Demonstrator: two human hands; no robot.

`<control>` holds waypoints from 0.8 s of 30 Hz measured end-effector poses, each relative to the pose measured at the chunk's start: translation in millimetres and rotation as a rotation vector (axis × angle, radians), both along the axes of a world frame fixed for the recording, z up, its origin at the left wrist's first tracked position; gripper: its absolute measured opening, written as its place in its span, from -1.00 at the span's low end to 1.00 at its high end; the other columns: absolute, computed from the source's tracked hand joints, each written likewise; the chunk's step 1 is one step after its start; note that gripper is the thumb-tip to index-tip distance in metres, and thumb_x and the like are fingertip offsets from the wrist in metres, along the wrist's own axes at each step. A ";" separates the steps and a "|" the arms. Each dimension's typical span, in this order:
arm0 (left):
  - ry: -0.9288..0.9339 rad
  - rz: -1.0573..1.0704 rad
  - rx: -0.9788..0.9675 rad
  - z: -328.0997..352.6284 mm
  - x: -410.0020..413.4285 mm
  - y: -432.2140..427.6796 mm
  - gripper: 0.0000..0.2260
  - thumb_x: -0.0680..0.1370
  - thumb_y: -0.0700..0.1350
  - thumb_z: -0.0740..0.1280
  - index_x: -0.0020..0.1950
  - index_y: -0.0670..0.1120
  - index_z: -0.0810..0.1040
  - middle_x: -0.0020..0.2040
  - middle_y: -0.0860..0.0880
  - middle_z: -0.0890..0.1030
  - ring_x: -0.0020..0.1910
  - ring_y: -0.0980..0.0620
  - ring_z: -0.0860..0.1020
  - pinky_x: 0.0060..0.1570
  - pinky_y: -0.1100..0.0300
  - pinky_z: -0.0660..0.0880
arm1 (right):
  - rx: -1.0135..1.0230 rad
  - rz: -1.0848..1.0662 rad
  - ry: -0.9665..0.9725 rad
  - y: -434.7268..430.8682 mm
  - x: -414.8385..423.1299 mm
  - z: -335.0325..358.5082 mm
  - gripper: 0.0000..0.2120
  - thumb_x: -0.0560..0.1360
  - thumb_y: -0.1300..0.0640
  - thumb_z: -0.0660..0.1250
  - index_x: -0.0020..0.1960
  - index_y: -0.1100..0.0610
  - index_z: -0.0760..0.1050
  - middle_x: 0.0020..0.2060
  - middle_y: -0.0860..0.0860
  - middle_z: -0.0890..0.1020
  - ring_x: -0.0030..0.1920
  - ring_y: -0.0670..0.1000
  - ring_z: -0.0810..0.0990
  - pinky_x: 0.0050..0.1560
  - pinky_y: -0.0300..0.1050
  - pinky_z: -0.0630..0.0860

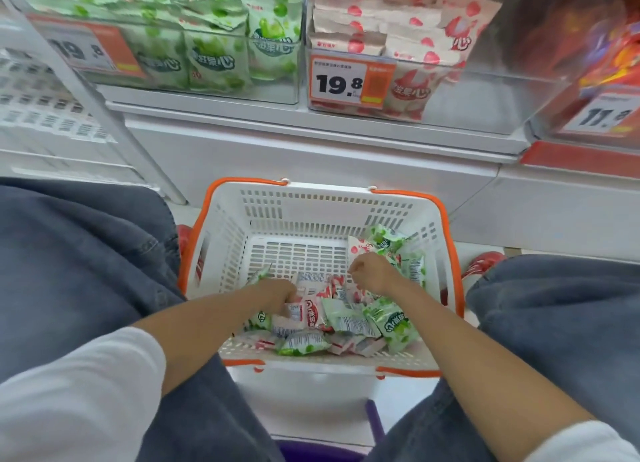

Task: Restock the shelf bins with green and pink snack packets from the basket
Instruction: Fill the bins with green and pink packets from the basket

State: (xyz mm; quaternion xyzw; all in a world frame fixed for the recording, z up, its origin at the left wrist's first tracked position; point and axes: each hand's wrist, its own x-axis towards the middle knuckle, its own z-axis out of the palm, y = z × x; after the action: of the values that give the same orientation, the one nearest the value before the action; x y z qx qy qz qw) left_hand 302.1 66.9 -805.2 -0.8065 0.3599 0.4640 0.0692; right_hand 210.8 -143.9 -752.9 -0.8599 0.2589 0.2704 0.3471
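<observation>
A white basket (221, 253) with orange rim and handles sits on the floor between the person's knees, directly below the shelf. Its far half shows bare slotted bottom; the near half and the right side hold a loose heap of green packets (391, 319) and pink packets (311, 309), mixed together and lying at all angles.

Both hands are down inside the basket. The left hand (280, 293) is pushed into the near-left part of the heap, fingers turned down among the packets and touching a pink one; the fingertips are buried, so whether they have closed on a packet cannot be told. The right hand (369, 271) is over the centre-right of the heap, fingers curled inward into a loose fist. It rests against the packets below and beside it, with green packets just to its right; whether anything is pinched inside the curled fingers cannot be told.

On the shelf above, a clear left bin (194, 96) is filled with green packets standing upright in rows. Just beside it on the right, a second clear bin (460, 70) holds pink packets stacked toward its left side, with open room at its right. An orange price tag (349, 80) reading 19.8 hangs on the front of the pink bin. A similar tag on the green bin is blurred.
</observation>
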 end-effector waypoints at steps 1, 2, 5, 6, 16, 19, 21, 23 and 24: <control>0.010 0.031 -0.021 1.5 6.2 -2.4 -0.70 0.55 -0.03 0.39 -0.26 -0.02 0.33 -0.24 0.05 0.43 -0.30 0.11 0.36 -0.16 0.24 0.35 | -0.020 0.018 -0.008 0.3 0.0 5.6 -0.75 0.56 0.27 0.21 0.16 0.33 0.54 0.03 0.23 0.64 -0.23 0.10 0.53 -0.18 -0.05 0.52; 0.016 0.082 -0.078 6.9 13.9 -7.0 -0.67 0.55 -0.01 0.39 -0.30 -0.04 0.31 -0.27 0.04 0.38 -0.32 0.09 0.34 -0.21 0.24 0.33 | -0.076 0.066 -0.030 -0.3 -0.1 11.0 -0.69 0.55 0.27 0.23 0.27 0.26 0.49 0.15 0.20 0.59 -0.08 0.12 0.59 -0.04 -0.03 0.56; 0.065 0.393 -0.246 44.2 40.3 -28.1 -0.65 0.56 0.03 0.38 -0.33 -0.10 0.39 -0.35 -0.04 0.36 -0.39 0.01 0.35 -0.34 0.24 0.31 | -0.275 0.274 -0.228 -2.2 4.4 28.5 -0.31 0.45 0.37 0.28 0.54 0.09 0.19 0.47 0.09 0.32 0.43 0.10 0.33 0.41 -0.01 0.32; 0.119 0.536 -0.302 61.7 47.3 -35.9 -0.61 0.56 0.02 0.38 -0.37 -0.11 0.37 -0.45 -0.04 0.35 -0.48 0.02 0.35 -0.39 0.25 0.34 | -0.279 0.312 -0.319 -2.0 8.3 34.9 -0.24 0.43 0.38 0.30 0.56 0.06 0.14 0.51 0.07 0.25 0.50 0.09 0.23 0.48 -0.01 0.21; 0.514 1.128 -0.483 194.3 67.0 -82.3 -0.40 0.59 0.34 0.02 0.01 -0.17 0.54 -0.21 -0.07 0.59 -0.27 0.05 0.53 -0.21 0.23 0.48 | 0.253 -0.179 -0.659 -18.8 28.6 122.9 -0.91 0.50 0.12 0.44 -0.16 0.08 0.57 -0.39 -0.14 0.55 -0.40 -0.24 0.45 -0.32 -0.28 0.36; 0.185 0.899 -0.764 218.9 56.5 -106.0 -0.35 0.60 0.34 -0.12 0.28 -0.13 0.46 0.16 -0.13 0.56 0.12 -0.08 0.54 0.05 0.08 0.45 | 0.432 -0.258 -0.615 -29.5 27.8 148.5 -0.91 0.54 0.11 0.39 -0.08 0.13 0.61 -0.31 -0.11 0.66 -0.30 -0.18 0.59 -0.21 -0.28 0.48; 0.023 0.734 -0.897 230.1 48.3 -121.1 -0.41 0.62 0.30 -0.03 0.13 -0.15 0.53 0.11 -0.12 0.61 0.13 -0.12 0.56 0.06 0.07 0.43 | 0.498 -0.268 -0.595 -36.8 28.7 162.0 -0.82 0.53 0.08 0.39 0.02 0.18 0.63 -0.14 0.04 0.71 -0.14 -0.04 0.65 -0.04 -0.10 0.55; -0.145 0.650 -1.027 239.5 43.3 -133.8 -0.52 0.64 0.20 0.08 -0.20 -0.15 0.48 -0.21 -0.09 0.59 -0.10 -0.15 0.56 -0.15 0.06 0.38 | 0.515 -0.273 -0.617 -43.5 30.3 176.3 -0.83 0.53 0.07 0.39 0.08 0.12 0.60 -0.05 0.07 0.70 -0.04 0.03 0.65 0.05 -0.03 0.56; -0.219 0.635 -1.069 245.1 40.6 -139.5 -0.55 0.65 0.16 0.10 -0.31 -0.10 0.40 -0.33 -0.05 0.51 -0.20 -0.14 0.51 -0.23 0.05 0.31 | 0.532 -0.299 -0.644 -47.4 30.9 183.2 -0.85 0.53 0.08 0.39 0.08 0.10 0.59 -0.05 0.07 0.70 -0.03 0.04 0.65 0.07 -0.02 0.56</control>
State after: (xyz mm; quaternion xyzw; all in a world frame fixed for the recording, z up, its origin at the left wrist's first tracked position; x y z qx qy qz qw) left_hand 342.7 -72.7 -560.1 -0.8399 0.2759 0.1327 -0.4481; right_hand 241.7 -191.3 -569.7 -0.7341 0.1804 -0.0073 0.6546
